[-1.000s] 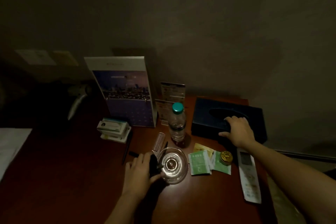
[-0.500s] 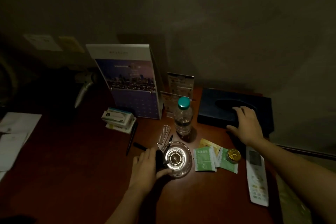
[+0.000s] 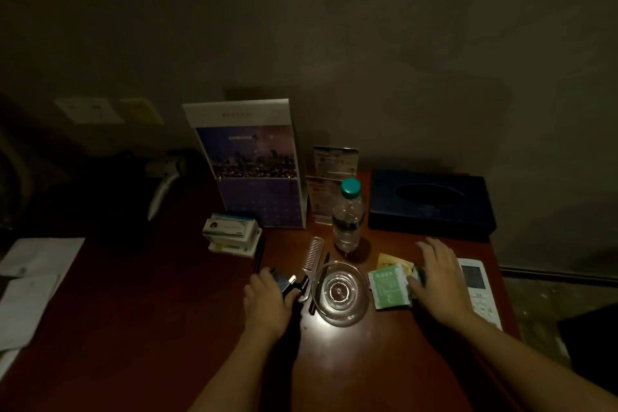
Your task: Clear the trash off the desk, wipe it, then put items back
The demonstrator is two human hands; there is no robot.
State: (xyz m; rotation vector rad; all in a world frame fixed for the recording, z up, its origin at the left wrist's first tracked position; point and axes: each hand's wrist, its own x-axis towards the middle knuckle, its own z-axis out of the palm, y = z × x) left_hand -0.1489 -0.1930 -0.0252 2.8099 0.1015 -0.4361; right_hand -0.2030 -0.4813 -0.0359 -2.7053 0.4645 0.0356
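Low centre of my view, the left grip (image 3: 267,299) is clenched round a small dark gadget with a white tip (image 3: 284,283), just left of the round clear glass ashtray (image 3: 339,294) on the reddish-brown wooden counter (image 3: 167,328). My right grip (image 3: 441,283) lies released, fingers spread, over the right edge of the green paper sachets (image 3: 389,289), beside the white remote control (image 3: 478,291).

Very dim; glare pools on the desk (image 3: 334,344) (corners murky).
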